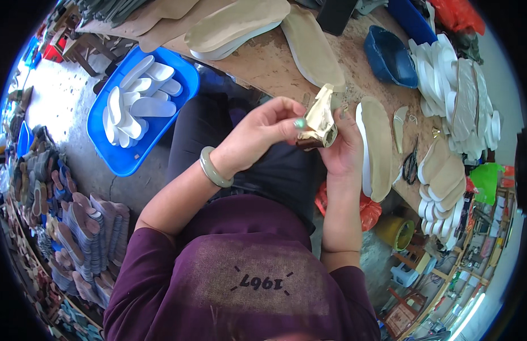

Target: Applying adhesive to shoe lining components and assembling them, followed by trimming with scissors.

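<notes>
Above my lap, at the table's edge, both hands hold a small rolled piece with a glossy dark brown outside and a crumpled cream lining (318, 120). My left hand (275, 124) closes on its left side with thumb and fingers. My right hand (343, 139) grips its right side, with some fingers hidden behind. Just right of my right hand lies a tan-topped insole with a white edge (378, 148). Another tan insole (311, 48) and a stacked pair of insoles (236, 25) lie beyond my hands.
Black-handled scissors (410, 166) and a narrow cream strip (399, 128) lie on the table (354, 68) at right. Stacks of white soles (439, 79) and a blue basin (390, 55) stand farther back. At left, a blue tub (121, 165) holds white soles.
</notes>
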